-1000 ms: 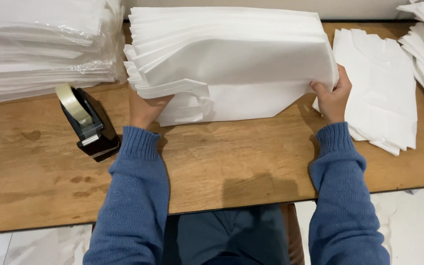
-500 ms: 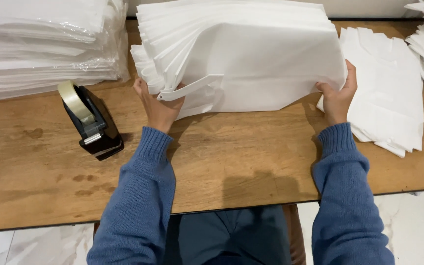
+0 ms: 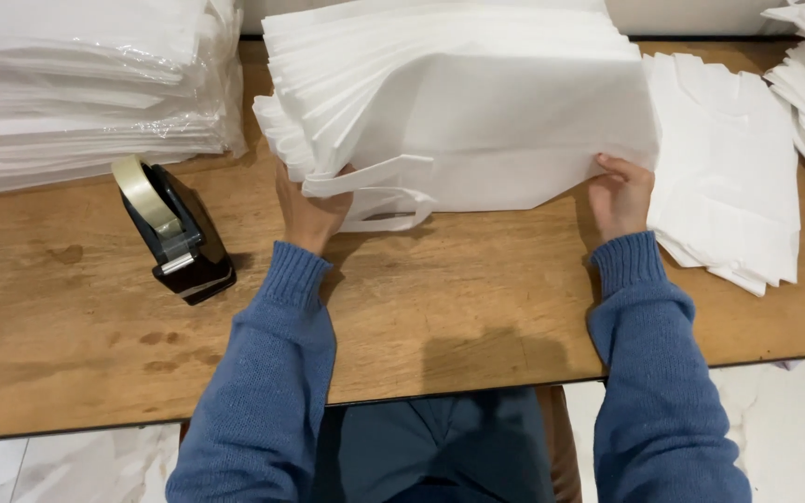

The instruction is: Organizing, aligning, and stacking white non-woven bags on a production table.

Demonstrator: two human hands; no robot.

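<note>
On the wooden surface (image 3: pixel 477 289), both hands grip a thick stack of white bags (image 3: pixel 458 102): left hand (image 3: pixel 309 212) at its 7 o'clock corner, right hand (image 3: pixel 619 194) at 4 o'clock, fingers closed on its edges.

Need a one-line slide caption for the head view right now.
Left hand and right hand grip a thick stack of white bags above a wooden table, tape dispenser alongside.

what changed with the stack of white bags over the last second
The stack of white bags has been tipped up further off the wooden table, and a loop handle now hangs out at its lower left. The left hand and right hand keep hold of its two sides. The tape dispenser and the other white piles stayed put.
</note>
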